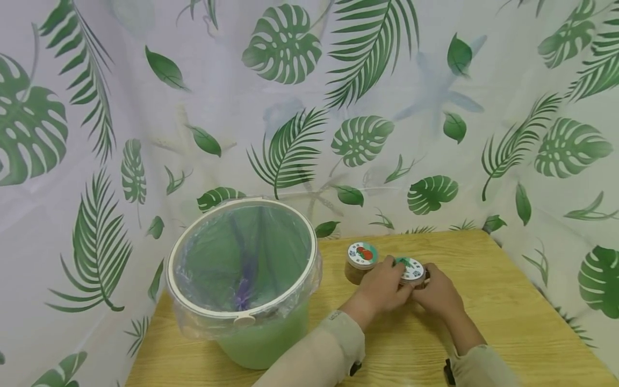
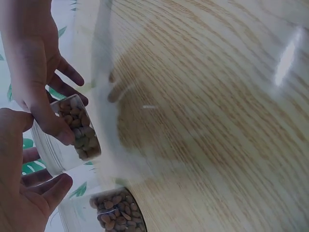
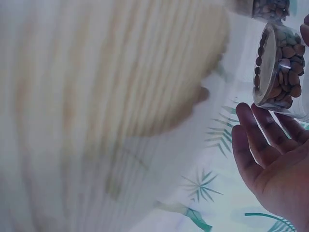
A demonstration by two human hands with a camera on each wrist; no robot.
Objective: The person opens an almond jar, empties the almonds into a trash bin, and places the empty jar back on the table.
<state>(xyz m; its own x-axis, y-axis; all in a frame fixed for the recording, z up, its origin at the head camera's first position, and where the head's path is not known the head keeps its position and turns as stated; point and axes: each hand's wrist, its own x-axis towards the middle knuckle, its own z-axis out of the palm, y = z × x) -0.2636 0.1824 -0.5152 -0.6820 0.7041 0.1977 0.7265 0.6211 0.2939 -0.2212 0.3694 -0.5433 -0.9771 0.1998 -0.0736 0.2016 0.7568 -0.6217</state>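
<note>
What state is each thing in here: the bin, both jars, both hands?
Bin: upright, open, lined with clear bag.
Held jar: lid on, holds nuts, between both hands.
Second jar: lid on, standing untouched on table.
Left hand: grips held jar.
Right hand: touches held jar.

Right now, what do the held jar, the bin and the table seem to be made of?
The jar looks like clear glossy plastic, possibly glass: the nuts show through its wall. The bin seems pale green matte plastic with a white rim, lined with a thin clear film bag. The table looks like light wood or wood-grain laminate, given its streaked grain.
</note>
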